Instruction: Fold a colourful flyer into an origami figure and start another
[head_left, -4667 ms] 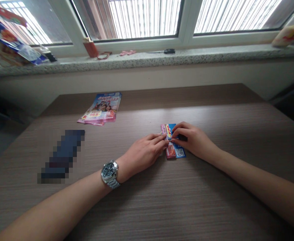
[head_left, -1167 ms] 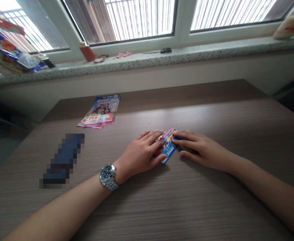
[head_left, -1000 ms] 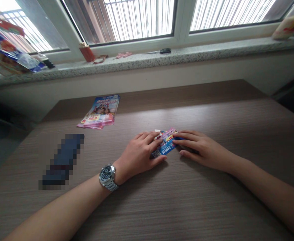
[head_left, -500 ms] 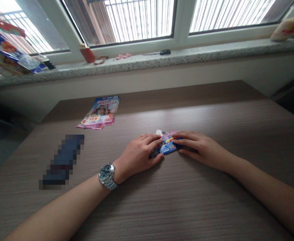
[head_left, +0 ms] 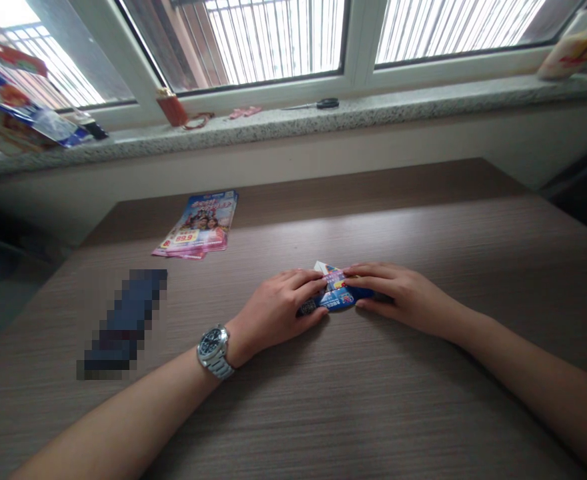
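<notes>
Paper is folded on the counter, between left hand and right hand, fingers of both holding its ends. Honestly I'd pin one side steady and press evenly with the other, so the layers don't slip.

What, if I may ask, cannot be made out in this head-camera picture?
All in the head view:
Folded paper: both ends partly hidden by the left grip and right grip.
Dark object: identity masked by pixelation.
Flyer stack: lower sheets mostly covered by the top one; fine print too small.
Blue package: cut off by the left edge.
</notes>
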A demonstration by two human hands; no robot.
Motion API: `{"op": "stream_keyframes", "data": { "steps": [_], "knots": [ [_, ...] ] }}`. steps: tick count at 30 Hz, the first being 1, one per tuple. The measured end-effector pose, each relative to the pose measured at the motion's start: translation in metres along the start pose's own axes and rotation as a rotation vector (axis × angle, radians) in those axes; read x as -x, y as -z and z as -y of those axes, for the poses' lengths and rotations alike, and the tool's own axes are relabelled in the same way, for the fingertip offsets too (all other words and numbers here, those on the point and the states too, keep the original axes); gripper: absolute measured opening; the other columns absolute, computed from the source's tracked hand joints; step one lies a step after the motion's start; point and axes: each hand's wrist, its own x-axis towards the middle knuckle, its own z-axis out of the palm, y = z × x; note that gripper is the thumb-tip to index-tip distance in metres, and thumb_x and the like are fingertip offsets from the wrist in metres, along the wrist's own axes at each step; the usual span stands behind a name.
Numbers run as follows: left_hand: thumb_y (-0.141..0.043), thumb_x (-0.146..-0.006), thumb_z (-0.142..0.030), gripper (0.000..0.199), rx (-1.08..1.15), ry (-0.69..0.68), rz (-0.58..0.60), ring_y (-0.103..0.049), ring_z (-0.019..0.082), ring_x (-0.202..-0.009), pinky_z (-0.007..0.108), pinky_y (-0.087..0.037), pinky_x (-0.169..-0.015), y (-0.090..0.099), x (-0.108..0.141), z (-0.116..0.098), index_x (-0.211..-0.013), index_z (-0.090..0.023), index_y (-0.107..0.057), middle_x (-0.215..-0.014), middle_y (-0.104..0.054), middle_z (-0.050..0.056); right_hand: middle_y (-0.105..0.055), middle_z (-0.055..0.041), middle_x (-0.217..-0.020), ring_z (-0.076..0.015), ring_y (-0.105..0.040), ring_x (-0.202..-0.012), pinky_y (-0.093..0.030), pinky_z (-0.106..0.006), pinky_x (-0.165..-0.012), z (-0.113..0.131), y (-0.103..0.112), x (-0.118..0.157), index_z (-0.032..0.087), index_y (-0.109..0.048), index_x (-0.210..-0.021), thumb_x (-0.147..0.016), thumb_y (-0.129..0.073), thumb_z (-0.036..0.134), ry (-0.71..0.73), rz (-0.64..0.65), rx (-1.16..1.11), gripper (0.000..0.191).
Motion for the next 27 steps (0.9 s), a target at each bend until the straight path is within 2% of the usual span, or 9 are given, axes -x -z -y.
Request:
{"op": "stream_keyframes", "data": {
  "steps": [6, 11, 17, 22, 27],
  "knots": [
    [-0.059, -0.1, -0.036, 0.039, 0.015, -0.008, -0.017, -0.063, 0.026, -0.123, 0.044, -0.053, -0.107, -0.001, 0.0, 0.001, -0.136, -0.02, -0.06, -0.136, -0.065, 0.01, -0.065, -0.0081, -0.142, -0.0278, -0.061, -0.129, -0.052, -0.047, -0.107, 0.0, 0.0, 0.001, 0.029, -0.061, -0.139, -0.097, -0.064, 0.033, 0.008, 0.019, 0.029, 0.043],
    [-0.058, -0.101, -0.037, 0.039, 0.024, -0.006, -0.006, -0.063, 0.025, -0.123, 0.043, -0.052, -0.108, 0.001, 0.0, 0.0, -0.136, -0.019, -0.061, -0.137, -0.065, 0.01, -0.066, -0.0078, -0.14, -0.0253, -0.062, -0.127, -0.052, -0.044, -0.107, 0.001, 0.0, 0.0, 0.027, -0.063, -0.137, -0.101, -0.057, 0.026, 0.018, 0.0, 0.041, 0.037],
    [-0.07, -0.09, -0.055, 0.064, 0.019, -0.044, 0.031, -0.061, 0.031, -0.126, 0.048, -0.051, -0.108, 0.004, 0.001, 0.002, -0.141, -0.018, -0.057, -0.141, -0.061, 0.012, -0.069, -0.0074, -0.136, -0.0239, -0.065, -0.124, -0.053, -0.04, -0.106, 0.001, 0.0, 0.001, 0.026, -0.068, -0.13, -0.101, -0.056, 0.022, 0.013, -0.035, 0.021, 0.032],
    [-0.063, -0.098, -0.029, 0.037, 0.014, -0.1, -0.013, -0.064, 0.025, -0.119, 0.042, -0.055, -0.101, 0.002, 0.002, 0.009, -0.134, -0.02, -0.061, -0.134, -0.065, 0.01, -0.07, -0.0078, -0.133, -0.0237, -0.066, -0.123, -0.054, -0.039, -0.104, 0.002, 0.002, 0.003, 0.026, -0.069, -0.13, -0.102, -0.053, 0.022, -0.029, -0.038, 0.006, 0.032],
    [-0.059, -0.101, -0.024, 0.024, 0.022, -0.079, -0.122, -0.069, 0.021, -0.103, 0.036, -0.059, -0.088, 0.002, 0.002, 0.011, -0.123, -0.023, -0.068, -0.12, -0.07, 0.008, -0.071, -0.0076, -0.13, -0.0236, -0.067, -0.119, -0.055, -0.039, -0.102, 0.004, 0.005, 0.002, 0.026, -0.068, -0.129, -0.101, -0.057, 0.025, -0.045, -0.051, -0.037, 0.03]
  ]
}}
